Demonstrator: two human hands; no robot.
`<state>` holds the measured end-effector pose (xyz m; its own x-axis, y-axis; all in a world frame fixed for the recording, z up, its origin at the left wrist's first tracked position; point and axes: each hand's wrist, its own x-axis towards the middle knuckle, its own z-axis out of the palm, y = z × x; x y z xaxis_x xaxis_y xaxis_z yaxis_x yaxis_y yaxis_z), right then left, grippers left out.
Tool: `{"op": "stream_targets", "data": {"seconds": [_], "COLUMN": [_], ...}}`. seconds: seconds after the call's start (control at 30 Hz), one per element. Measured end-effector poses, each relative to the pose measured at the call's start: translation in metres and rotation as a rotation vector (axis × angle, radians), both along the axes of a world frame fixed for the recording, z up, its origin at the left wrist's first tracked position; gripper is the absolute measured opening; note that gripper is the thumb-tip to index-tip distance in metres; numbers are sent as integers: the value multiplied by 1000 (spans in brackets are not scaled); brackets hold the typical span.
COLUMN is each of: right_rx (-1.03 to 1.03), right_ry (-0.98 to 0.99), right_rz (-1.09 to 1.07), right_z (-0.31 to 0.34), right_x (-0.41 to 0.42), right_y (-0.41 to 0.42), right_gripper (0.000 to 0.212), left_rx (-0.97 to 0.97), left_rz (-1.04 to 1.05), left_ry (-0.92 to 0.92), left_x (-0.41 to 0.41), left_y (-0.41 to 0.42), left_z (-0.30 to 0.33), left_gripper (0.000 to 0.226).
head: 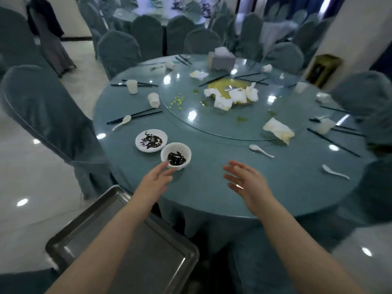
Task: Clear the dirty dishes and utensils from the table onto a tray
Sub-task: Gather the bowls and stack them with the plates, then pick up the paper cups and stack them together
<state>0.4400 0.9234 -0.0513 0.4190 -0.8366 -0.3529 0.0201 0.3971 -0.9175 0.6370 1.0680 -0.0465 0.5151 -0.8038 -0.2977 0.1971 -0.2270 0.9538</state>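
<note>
The left hand (156,180) is stretched toward a white bowl (176,154) holding dark residue; its fingers (167,166) are extended and slightly apart, their tips touching the near rim of the bowl without being closed round it. The right hand (246,181) is held above the bare near part of the round desk (212,187), palm turned inward, fingers straight and loosely spread, nothing held.

Just behind and left of the bowl, a small white plate (151,140) smeared with the same dark residue is seen, almost touching it. A white spoon (122,122) is laid across dark chopsticks (135,114) farther left, and two more spoons (261,150) (335,171) lie to the right of the hands. Paper cups (153,99) are scattered near the edge of the desk, and crumpled napkins (231,97) are piled on the glass turntable (191,124).

A metal tray (165,262) is set below the left forearm, beside the desk's near edge, with nothing seen on its visible surface.
</note>
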Motion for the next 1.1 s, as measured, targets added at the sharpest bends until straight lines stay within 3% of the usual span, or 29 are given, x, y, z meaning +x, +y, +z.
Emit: {"op": "stream_targets", "data": {"seconds": [0.3,0.53,0.83,1.1], "right_rx": [-337,-401,-411,-412], "right_ry": [121,133,217,266], "right_rz": [-240,-419,-523,-378], "right_z": [74,87,87,81], "right_x": [-156,-252,-406,-503], "right_y": [100,139,138,55], "right_gripper": [21,22,22,23], "left_rx": [-272,-389,-422,-412], "left_rz": [-374,-561,-562,-427], "left_ry": [-50,-139,-114,-104], "left_x": [-126,-206,-338,-427], "left_y": [14,13,-25,-65], "left_z": [62,81,77,75], "left_gripper": [58,58,56,49]}}
